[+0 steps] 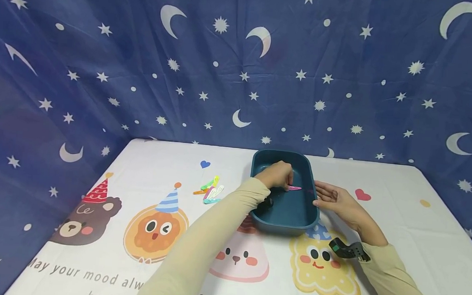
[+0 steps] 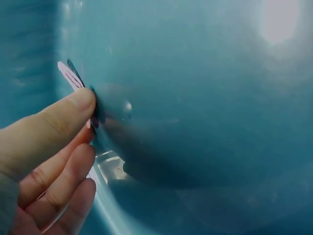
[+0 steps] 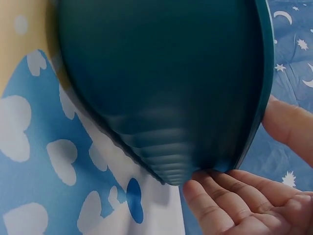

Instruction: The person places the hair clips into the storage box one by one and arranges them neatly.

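Inside a dark teal box (image 1: 283, 226), my left hand (image 1: 279, 174) pinches a pink snap hair clip (image 1: 295, 188) between thumb and fingers. The left wrist view shows the clip (image 2: 70, 75) tilted close to the box's glossy bottom, its lower part covered by the thumb. Outside the box, my right hand (image 1: 338, 201) touches the right wall with fairly straight fingers. In the right wrist view, its thumb (image 3: 288, 125) lies by the rim and the other fingers rest against the outer wall.
Several colourful hair clips (image 1: 211, 190) lie in a loose pile left of the box. A white printed cloth (image 1: 170, 161) covers the table. Behind it hangs a blue curtain (image 1: 208, 73) with moons and stars.
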{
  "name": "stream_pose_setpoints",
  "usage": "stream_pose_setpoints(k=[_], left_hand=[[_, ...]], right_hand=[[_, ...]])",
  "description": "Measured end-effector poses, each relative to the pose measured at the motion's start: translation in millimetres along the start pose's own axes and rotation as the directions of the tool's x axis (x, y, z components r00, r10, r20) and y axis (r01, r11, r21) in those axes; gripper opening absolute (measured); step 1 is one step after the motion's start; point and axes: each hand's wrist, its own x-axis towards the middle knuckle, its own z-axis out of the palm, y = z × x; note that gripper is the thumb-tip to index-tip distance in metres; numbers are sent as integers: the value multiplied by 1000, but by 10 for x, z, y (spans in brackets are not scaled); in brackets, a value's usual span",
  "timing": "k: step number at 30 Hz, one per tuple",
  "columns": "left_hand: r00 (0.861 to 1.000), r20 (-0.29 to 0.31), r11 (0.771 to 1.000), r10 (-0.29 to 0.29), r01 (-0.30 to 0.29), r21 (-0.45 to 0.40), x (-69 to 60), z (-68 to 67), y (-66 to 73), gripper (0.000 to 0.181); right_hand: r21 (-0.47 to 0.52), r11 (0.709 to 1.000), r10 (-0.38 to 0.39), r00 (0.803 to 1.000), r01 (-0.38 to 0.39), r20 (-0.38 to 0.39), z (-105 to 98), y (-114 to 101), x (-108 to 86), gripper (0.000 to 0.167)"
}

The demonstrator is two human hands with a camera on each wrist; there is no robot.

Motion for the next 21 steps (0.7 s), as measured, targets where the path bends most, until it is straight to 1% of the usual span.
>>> stream_pose_setpoints(k=[7, 11, 16, 21], left_hand=[[1000, 6, 1000, -11, 11, 3, 14, -13, -16, 17], [1000, 2, 999, -27, 27, -40, -4, -54, -28, 18], [999, 6, 994, -46, 47, -102, -52, -135, -39, 20], [999, 30, 989, -37, 41, -141, -97, -247, -39, 26]], right_hand=[[14, 1000, 12, 1000, -12, 10, -3, 9, 16, 70], [25, 1000, 16, 1000, -17, 11, 0, 1, 8, 72], [36, 999, -1, 1000, 1, 10, -5, -16, -2, 73], [64, 998, -12, 1000, 11, 4, -6, -35, -8, 74]])
